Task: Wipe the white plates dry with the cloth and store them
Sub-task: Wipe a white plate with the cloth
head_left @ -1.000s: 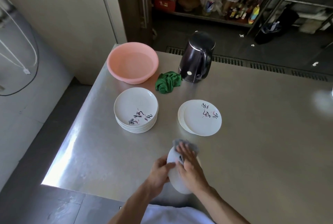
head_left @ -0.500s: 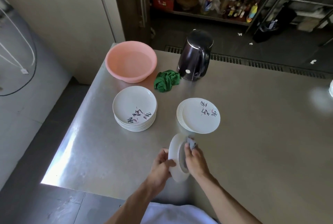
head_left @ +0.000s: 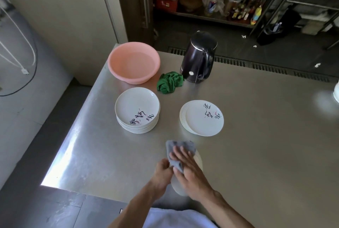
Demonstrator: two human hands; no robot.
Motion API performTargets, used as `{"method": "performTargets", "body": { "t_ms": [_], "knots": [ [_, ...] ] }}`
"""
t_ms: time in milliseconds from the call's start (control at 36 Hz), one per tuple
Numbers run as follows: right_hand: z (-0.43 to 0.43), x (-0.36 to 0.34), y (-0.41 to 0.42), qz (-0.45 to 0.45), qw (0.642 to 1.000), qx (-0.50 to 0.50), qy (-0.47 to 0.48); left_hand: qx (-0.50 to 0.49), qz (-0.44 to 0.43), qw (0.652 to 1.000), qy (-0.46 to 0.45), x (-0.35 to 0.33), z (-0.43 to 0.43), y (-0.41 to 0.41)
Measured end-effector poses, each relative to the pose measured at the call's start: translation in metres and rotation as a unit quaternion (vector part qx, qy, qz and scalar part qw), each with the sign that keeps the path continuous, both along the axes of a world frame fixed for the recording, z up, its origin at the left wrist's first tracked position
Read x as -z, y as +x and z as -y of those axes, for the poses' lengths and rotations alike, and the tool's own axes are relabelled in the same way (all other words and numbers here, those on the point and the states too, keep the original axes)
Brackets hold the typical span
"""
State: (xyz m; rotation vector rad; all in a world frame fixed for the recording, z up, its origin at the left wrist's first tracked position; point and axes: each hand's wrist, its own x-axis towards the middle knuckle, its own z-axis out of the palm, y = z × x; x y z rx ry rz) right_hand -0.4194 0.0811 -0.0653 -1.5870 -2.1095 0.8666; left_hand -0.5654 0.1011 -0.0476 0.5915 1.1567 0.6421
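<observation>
Near the table's front edge I hold a white plate (head_left: 199,161) tilted on edge, mostly hidden behind my hands. My left hand (head_left: 162,172) grips its left rim. My right hand (head_left: 189,169) presses a grey cloth (head_left: 178,148) flat against the plate with straight fingers. A stack of deeper white plates with black script (head_left: 137,110) stands left of centre. A second, fanned stack of flatter white plates (head_left: 201,117) lies to its right.
At the back of the steel table (head_left: 256,136) stand a pink basin (head_left: 134,62), a crumpled green cloth (head_left: 170,82) and a black kettle (head_left: 199,57). The table's left edge drops to the floor. Shelves with bottles (head_left: 220,8) stand beyond.
The plate has turned from edge-on to facing away under my right hand. The grey cloth has spread over the plate's top and my right hand now lies flat on it.
</observation>
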Motion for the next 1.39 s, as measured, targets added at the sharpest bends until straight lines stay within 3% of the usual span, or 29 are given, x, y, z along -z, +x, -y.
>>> {"method": "performTargets", "body": {
  "t_ms": [56, 111, 167, 194, 250, 306, 417, 444, 500, 556, 611, 694, 778, 806, 861, 944, 972, 1028, 1139, 1194, 1250, 1333, 1389],
  "knots": [
    [-0.001, 0.007, 0.003, 0.031, 0.999, -0.002, 0.027, -0.013, 0.009, 1.000, 0.007, 0.001, 0.004, 0.002],
    [-0.007, 0.012, 0.002, 0.018, 0.989, 0.144, -0.017, -0.041, 0.032, 0.999, -0.010, 0.005, 0.007, 0.003],
    [-0.020, 0.010, 0.002, -0.040, 0.939, 0.320, -0.116, -0.062, 0.042, 0.997, -0.026, 0.004, 0.005, 0.001],
    [-0.024, 0.008, 0.001, -0.054, 0.917, 0.360, -0.161, -0.067, 0.037, 0.997, -0.025, 0.003, 0.002, 0.000],
    [-0.024, 0.005, -0.004, -0.083, 0.920, 0.345, -0.168, -0.069, 0.030, 0.997, -0.020, 0.001, -0.003, -0.001],
    [-0.017, -0.003, -0.013, -0.133, 0.947, 0.266, -0.121, -0.047, 0.022, 0.999, 0.000, 0.000, -0.006, -0.001],
    [0.000, -0.003, -0.010, -0.077, 0.996, 0.045, -0.007, -0.001, 0.002, 1.000, 0.024, -0.001, -0.001, 0.000],
    [0.001, -0.001, -0.008, -0.067, 0.996, 0.052, -0.006, -0.002, 0.004, 1.000, 0.019, 0.000, 0.001, -0.001],
    [-0.001, 0.006, -0.006, -0.057, 0.984, 0.160, -0.048, 0.001, 0.003, 1.000, 0.012, -0.001, 0.002, -0.003],
    [-0.008, 0.010, -0.003, -0.028, 0.942, 0.305, -0.138, 0.005, -0.003, 1.000, 0.005, -0.001, 0.002, -0.004],
    [-0.011, 0.010, -0.003, -0.003, 0.928, 0.333, -0.165, 0.004, -0.007, 1.000, -0.005, -0.001, 0.002, -0.005],
    [-0.003, 0.003, -0.008, -0.019, 0.983, 0.168, -0.070, 0.012, -0.003, 1.000, -0.005, -0.001, -0.001, -0.005],
    [0.004, 0.000, -0.003, 0.000, 1.000, 0.009, 0.004, 0.002, 0.007, 1.000, 0.006, -0.004, 0.000, -0.002],
    [0.003, 0.003, 0.000, 0.006, 1.000, 0.021, 0.014, -0.007, 0.015, 1.000, 0.009, -0.002, 0.002, -0.001],
    [-0.001, 0.007, 0.000, -0.005, 0.989, 0.149, -0.020, -0.035, 0.044, 0.998, 0.003, 0.001, 0.006, 0.001],
    [-0.014, 0.004, -0.001, -0.103, 0.909, 0.367, -0.167, -0.087, 0.036, 0.995, -0.019, 0.000, 0.001, 0.001],
    [-0.015, 0.003, -0.003, -0.109, 0.902, 0.374, -0.187, -0.092, 0.021, 0.995, -0.017, -0.002, -0.003, 0.000],
    [-0.010, 0.001, -0.007, -0.108, 0.923, 0.331, -0.167, -0.060, -0.010, 0.998, 0.001, -0.008, -0.009, 0.001],
    [0.001, -0.004, -0.012, -0.103, 0.983, 0.138, -0.067, 0.000, -0.066, 0.998, 0.017, -0.011, -0.007, 0.004],
    [0.002, 0.000, -0.008, -0.071, 0.993, 0.086, -0.037, -0.001, -0.063, 0.998, 0.013, -0.009, -0.002, 0.002],
    [-0.001, 0.006, -0.003, -0.038, 0.987, 0.150, -0.045, -0.011, -0.058, 0.998, 0.000, -0.007, 0.000, -0.003],
    [-0.008, 0.009, 0.005, -0.021, 0.939, 0.311, -0.149, -0.020, -0.068, 0.997, -0.017, -0.002, 0.001, -0.006],
    [-0.003, 0.006, -0.001, -0.013, 0.957, 0.273, -0.099, -0.020, -0.060, 0.998, -0.025, -0.005, 0.001, -0.006]
  ]
}}
